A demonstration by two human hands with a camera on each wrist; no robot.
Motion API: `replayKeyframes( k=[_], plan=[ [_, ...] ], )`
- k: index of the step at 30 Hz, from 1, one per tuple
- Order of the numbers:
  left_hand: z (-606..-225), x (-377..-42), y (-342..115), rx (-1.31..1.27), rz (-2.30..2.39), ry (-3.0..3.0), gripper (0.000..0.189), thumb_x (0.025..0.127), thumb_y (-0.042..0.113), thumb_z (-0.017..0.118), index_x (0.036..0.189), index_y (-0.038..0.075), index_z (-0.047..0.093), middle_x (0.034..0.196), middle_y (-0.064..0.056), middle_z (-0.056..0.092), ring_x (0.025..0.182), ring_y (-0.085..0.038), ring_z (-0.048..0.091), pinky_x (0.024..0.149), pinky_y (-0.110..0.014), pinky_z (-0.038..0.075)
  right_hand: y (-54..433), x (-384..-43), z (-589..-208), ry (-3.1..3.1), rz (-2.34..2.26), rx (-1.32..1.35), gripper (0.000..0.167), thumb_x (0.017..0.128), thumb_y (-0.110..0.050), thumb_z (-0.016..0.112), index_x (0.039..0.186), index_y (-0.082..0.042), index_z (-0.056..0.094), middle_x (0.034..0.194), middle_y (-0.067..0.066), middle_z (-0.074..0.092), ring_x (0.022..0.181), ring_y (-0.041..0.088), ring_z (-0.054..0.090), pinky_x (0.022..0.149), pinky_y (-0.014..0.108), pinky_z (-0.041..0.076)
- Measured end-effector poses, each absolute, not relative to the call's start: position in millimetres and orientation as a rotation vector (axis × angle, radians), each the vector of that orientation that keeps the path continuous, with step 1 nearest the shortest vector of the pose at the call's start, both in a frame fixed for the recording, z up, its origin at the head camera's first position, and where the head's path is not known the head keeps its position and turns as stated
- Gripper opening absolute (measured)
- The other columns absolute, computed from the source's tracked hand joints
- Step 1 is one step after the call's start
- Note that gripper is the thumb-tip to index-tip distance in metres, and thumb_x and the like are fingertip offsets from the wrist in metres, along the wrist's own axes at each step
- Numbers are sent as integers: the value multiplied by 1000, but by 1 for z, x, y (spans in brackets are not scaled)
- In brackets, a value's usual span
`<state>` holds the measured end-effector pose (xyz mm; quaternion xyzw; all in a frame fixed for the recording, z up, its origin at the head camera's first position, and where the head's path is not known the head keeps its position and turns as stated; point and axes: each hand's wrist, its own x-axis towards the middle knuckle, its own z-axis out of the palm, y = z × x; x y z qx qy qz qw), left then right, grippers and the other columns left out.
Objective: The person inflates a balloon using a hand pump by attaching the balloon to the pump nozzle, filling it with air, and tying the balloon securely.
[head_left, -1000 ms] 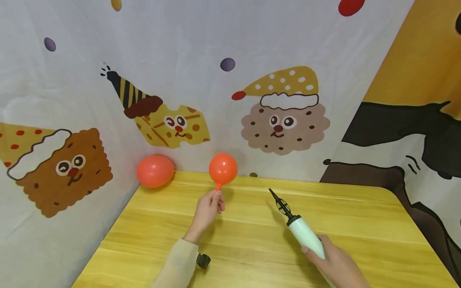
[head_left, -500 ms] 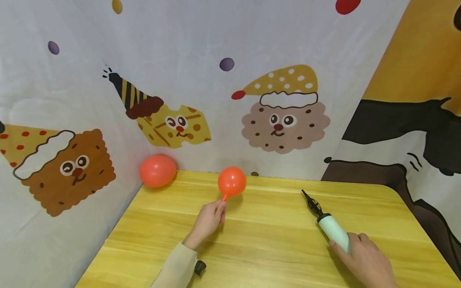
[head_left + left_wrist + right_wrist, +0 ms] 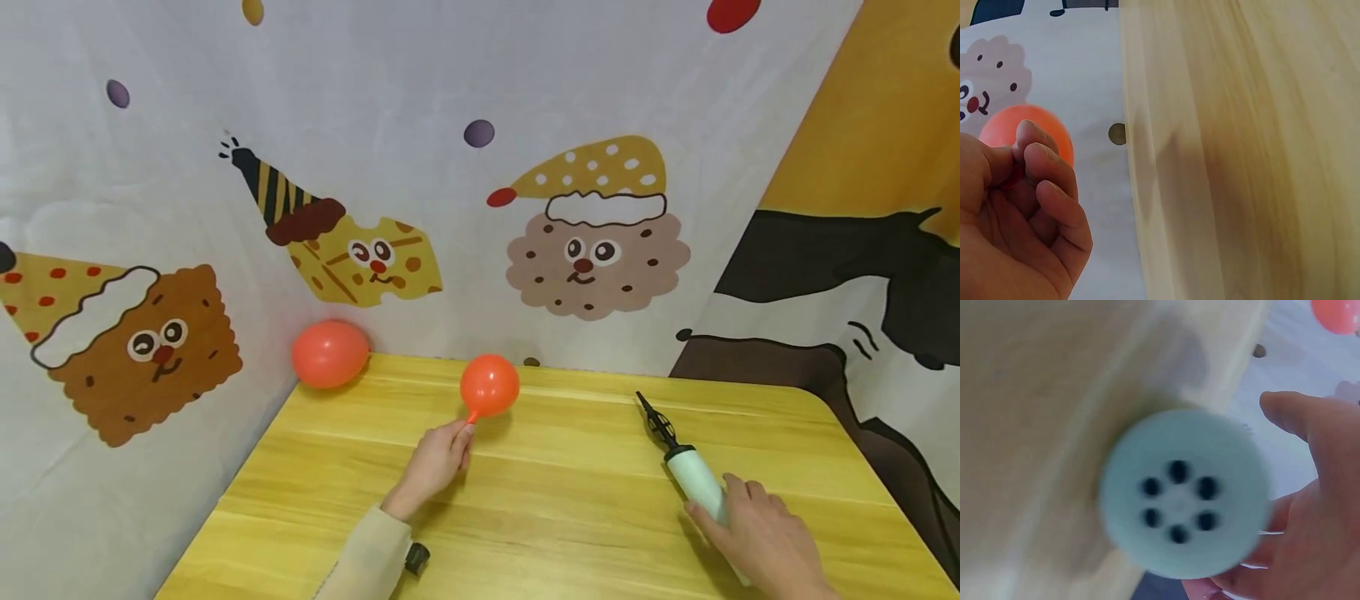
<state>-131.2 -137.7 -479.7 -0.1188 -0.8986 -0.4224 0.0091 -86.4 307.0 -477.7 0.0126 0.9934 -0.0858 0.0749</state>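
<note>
In the head view my left hand pinches the neck of a small, round, part-inflated orange-red balloon, held upright over the table. The left wrist view shows thumb and forefinger together at the neck, with the balloon partly hidden behind the fingers. To the right, a mint-green hand balloon pump with a black nozzle slants toward the back left, low over the tabletop. My right hand is at its lower body, fingers loosened. In the right wrist view the pump's holed end cap shows, and the thumb stands apart from it.
A larger red balloon rests at the table's back left corner against the cloth. The wooden table meets a printed cloth backdrop along its back and left. A black wrist strap piece sits beside the left sleeve.
My right hand has carried the pump to the right and its fingers have loosened from it. My left hand and the pinched balloon have shifted slightly right and lower.
</note>
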Motion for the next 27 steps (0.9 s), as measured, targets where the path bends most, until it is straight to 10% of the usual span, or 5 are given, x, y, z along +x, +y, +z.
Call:
replayKeyframes(
  k=[12,27],
  plan=[
    [-475,-131,-109,-444,-1257,-2832,34,111,21,49,84,4,60,56,0,56,47,-5,42,47,-21,34,200,-73,-434,2956,-1104,-316,40,111,-36,49,129,-7,70,125,10,72,115,33,68,91,53,56],
    [-474,-123,-70,-573,-1211,-2876,34,111,24,49,83,11,60,55,12,47,47,-2,41,46,-20,35,118,-133,-463,1980,-1827,-235,59,110,-38,49,135,15,57,133,29,63,126,42,61,106,54,49]
  ],
)
